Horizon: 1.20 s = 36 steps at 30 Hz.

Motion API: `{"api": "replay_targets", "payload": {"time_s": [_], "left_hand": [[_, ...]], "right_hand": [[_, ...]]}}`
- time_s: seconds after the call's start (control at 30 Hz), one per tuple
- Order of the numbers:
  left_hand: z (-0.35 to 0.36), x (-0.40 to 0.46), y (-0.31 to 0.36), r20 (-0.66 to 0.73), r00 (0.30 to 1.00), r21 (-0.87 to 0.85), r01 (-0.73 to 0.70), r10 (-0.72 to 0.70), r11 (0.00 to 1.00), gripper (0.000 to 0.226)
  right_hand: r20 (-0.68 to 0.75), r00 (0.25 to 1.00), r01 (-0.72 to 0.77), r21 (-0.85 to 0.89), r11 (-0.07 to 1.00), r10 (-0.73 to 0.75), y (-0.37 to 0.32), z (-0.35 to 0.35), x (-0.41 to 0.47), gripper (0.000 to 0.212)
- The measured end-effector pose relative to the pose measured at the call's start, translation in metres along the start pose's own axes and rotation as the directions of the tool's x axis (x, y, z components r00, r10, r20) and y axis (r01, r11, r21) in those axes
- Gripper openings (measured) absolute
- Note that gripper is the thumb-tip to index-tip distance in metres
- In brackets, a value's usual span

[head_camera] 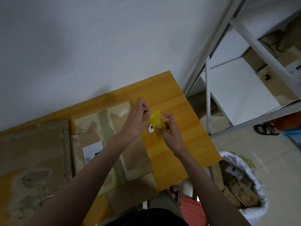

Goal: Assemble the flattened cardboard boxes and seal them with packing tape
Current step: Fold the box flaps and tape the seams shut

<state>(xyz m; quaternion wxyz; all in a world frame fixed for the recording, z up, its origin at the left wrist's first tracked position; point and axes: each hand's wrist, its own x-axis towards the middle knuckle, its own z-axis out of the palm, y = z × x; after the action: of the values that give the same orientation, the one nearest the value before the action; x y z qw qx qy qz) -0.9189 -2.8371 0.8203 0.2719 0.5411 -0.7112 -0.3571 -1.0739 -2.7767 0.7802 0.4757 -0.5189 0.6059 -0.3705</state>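
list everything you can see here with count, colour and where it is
flattened cardboard boxes: at least two, brown, torn, on the table's left part
strip of translucent yellow packing tape: one, held above the table
wooden table: one, orange-yellow, against the wall
metal shelving rack: one, white, at right, holding brown cartons
white bag of cardboard scraps: one, on the floor at right
black sandal: one, under the rack
left hand: pinching the tape's top end
right hand: pinching the tape

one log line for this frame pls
phase: tape prep | left hand: pinches tape end | right hand: holds yellow tape strip | flattened boxes: on table, unassembled
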Motion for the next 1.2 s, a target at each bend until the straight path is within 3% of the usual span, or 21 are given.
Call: {"api": "replay_targets", "payload": {"time_s": [0.37,0.47,0.67,0.93,1.1,1.2], "left_hand": [[0.036,0.012,-0.003,0.167,0.974,0.227,0.113,-0.153,0.967,0.018],[0.048,0.01,-0.005,0.16,0.97,0.393,0.109,-0.185,0.913,0.024],[0.038,0.001,-0.021,0.128,0.981,0.446,0.072,-0.143,0.892,0.022],[0.0,-0.018,-0.051,0.051,0.987,0.419,0.12,-0.156,0.9,0.026],[-0.026,-0.036,-0.081,-0.012,0.976,0.483,0.195,-0.216,0.854,0.043],[-0.039,-0.048,-0.099,-0.089,0.957,0.497,0.284,-0.278,0.82,0.052]], "right_hand": [[0.033,0.999,-0.009,0.015,1.0,0.008,0.018,-0.01,-0.011,0.015],[0.008,1.0,-0.013,-0.139,0.99,0.014,0.039,-0.013,-0.013,0.021],[-0.074,0.978,-0.208,-0.461,0.862,0.196,0.082,-0.003,-0.006,0.043],[0.054,0.963,-0.134,-0.75,0.647,0.262,0.116,0.013,-0.006,0.049],[0.085,0.91,-0.222,-0.728,0.648,0.407,0.105,0.015,0.018,0.044],[-0.028,0.981,-0.167,-0.626,0.762,0.193,0.067,0.028,0.045,0.019]]}}
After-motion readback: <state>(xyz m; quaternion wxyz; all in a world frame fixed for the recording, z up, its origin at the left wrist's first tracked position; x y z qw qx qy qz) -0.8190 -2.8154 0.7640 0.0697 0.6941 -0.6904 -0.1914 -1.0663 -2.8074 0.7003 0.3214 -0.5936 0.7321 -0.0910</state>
